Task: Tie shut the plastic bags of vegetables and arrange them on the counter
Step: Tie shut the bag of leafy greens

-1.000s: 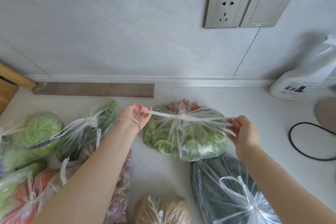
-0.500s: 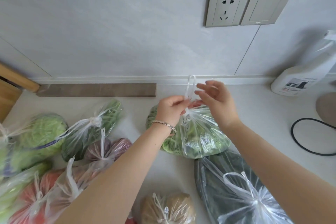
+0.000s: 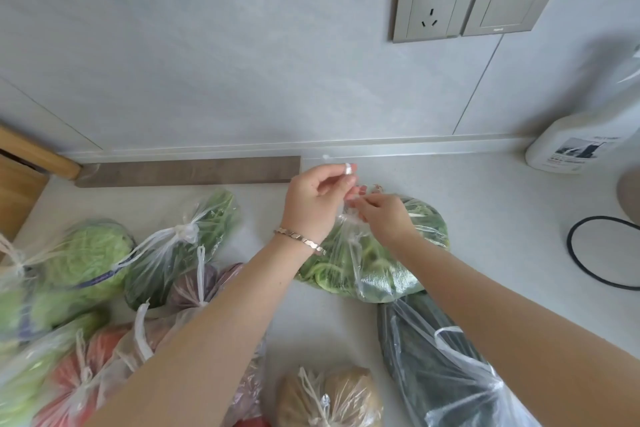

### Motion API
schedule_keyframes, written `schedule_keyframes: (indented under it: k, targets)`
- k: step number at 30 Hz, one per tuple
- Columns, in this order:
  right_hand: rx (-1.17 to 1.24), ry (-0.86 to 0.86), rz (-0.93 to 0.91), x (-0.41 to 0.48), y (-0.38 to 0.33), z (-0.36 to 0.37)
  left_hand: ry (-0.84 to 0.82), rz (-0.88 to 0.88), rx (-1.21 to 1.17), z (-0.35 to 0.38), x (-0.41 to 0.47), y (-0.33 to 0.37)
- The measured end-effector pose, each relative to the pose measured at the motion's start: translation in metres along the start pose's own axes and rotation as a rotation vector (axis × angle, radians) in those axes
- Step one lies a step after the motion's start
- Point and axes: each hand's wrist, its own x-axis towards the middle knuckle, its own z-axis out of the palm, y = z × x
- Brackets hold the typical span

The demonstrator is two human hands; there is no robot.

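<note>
A clear plastic bag of green peppers (image 3: 374, 263) lies in the middle of the pale counter (image 3: 485, 236). Above its neck, my left hand (image 3: 317, 198) pinches one white bag handle wrapped over a fingertip. My right hand (image 3: 384, 218) grips the other handle at the knot, touching the left hand. Tied bags lie around: green beans (image 3: 180, 250), cabbage (image 3: 86, 256), purple onions (image 3: 204, 284), tomatoes (image 3: 79, 381), potatoes (image 3: 329, 399) and dark cucumbers (image 3: 446, 371).
A white spray bottle (image 3: 581, 146) stands at the back right by the wall. A black cable loop (image 3: 602, 253) lies at the right. A wooden block (image 3: 20, 180) sits at the far left. A socket (image 3: 436, 0) is on the wall.
The handles were stretched wide apart a second ago. Both hands then came together above the bag's neck, and now they work the handles close over the knot, the right hand lower.
</note>
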Motion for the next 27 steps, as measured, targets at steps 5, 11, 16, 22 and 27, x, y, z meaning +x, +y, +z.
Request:
schedule_keyframes:
  k: [5, 11, 16, 22, 27]
  targets:
    - [-0.364, -0.099, -0.311, -0.011, 0.004, 0.005, -0.203, -0.100, -0.089, 0.018, 0.013, 0.011]
    - [0.001, -0.035, -0.142, -0.009, 0.007, 0.007, -0.334, -0.070, 0.336, 0.014, 0.032, -0.002]
    - [0.211, -0.048, -0.061, -0.008, 0.006, -0.001, -0.313, 0.063, 0.592, -0.001, 0.021, -0.032]
    - [0.249, 0.089, -0.102, -0.005, 0.012, 0.001, -0.124, 0.003, 0.426, 0.000, 0.010, -0.054]
    - [0.150, 0.326, -0.149, -0.006, 0.019, 0.014, -0.197, -0.049, 0.399, 0.008, 0.013, -0.048]
